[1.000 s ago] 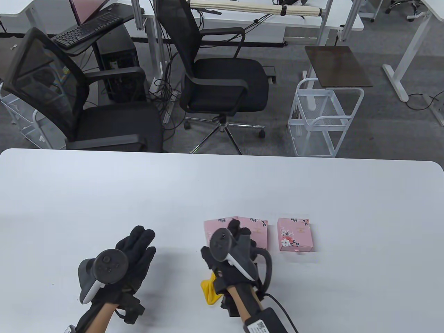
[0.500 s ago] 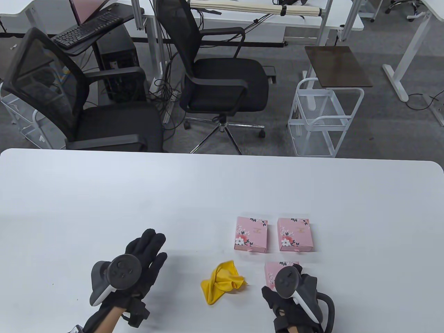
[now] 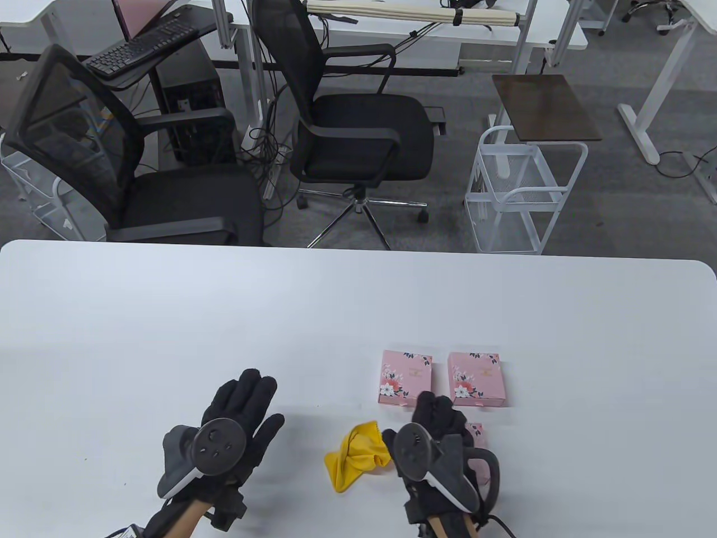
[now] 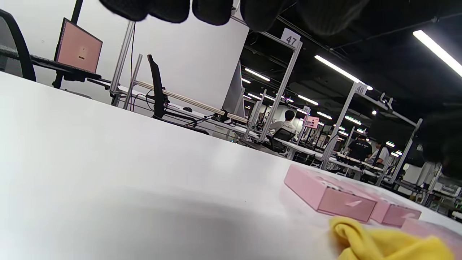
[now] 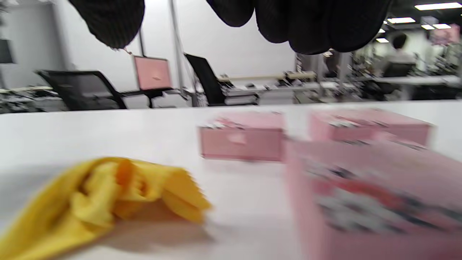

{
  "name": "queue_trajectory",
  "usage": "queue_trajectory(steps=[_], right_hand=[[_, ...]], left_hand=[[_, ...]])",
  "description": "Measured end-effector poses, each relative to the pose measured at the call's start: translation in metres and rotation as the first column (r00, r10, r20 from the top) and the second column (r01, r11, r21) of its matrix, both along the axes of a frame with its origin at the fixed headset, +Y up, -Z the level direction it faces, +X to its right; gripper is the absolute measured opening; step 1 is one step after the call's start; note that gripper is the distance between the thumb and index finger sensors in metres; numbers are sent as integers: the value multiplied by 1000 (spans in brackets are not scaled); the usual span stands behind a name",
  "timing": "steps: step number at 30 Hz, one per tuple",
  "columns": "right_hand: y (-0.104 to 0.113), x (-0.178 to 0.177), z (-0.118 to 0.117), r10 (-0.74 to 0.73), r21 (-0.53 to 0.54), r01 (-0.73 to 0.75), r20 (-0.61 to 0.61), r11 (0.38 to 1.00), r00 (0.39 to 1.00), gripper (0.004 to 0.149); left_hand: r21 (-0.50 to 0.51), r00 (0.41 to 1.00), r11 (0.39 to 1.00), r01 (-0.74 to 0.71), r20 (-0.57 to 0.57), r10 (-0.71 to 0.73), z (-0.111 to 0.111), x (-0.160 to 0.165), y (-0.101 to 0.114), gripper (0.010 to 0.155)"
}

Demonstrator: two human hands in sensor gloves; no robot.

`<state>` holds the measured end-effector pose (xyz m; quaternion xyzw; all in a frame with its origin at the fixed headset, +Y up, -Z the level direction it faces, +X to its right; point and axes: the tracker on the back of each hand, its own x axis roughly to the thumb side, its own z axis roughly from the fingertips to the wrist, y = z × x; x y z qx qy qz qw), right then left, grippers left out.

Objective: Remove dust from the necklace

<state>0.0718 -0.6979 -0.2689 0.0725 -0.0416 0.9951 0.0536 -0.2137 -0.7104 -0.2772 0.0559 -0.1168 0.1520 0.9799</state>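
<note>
No necklace shows in any view. A crumpled yellow cloth (image 3: 358,454) (image 5: 108,191) (image 4: 382,242) lies on the white table (image 3: 168,314) between my hands. Two flowered pink boxes (image 3: 406,378) (image 3: 477,379) sit shut, side by side behind it. A third pink box (image 3: 476,430) (image 5: 371,195) lies nearer, mostly hidden under my right hand (image 3: 434,412). That hand hovers just right of the cloth, fingers (image 5: 306,25) loosely bent and holding nothing. My left hand (image 3: 246,398) is flat over the bare table left of the cloth, fingers (image 4: 213,9) straight and empty.
Beyond the table's far edge stand two black office chairs (image 3: 358,134) (image 3: 140,185) and a white wire cart (image 3: 521,196). The right hand's cable (image 3: 493,476) loops beside the third box.
My right hand carried a pink box from the row's left end to the near right, let it go, then shifted left toward the cloth. My left hand drifted right and forward.
</note>
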Motion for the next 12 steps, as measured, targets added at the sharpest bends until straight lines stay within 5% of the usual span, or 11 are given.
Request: queue_trajectory(steps=[7,12], right_hand=[[-29,-60,-2,320,17,-320,-132,947,938,92],[-35,-55,-2,316,-20,-322,-141,946,938,92]], left_hand=[[45,971,971,237,-51,-234,5,13,-3,78],[57,949,948,314,-55,-311,7,19,-5,78]])
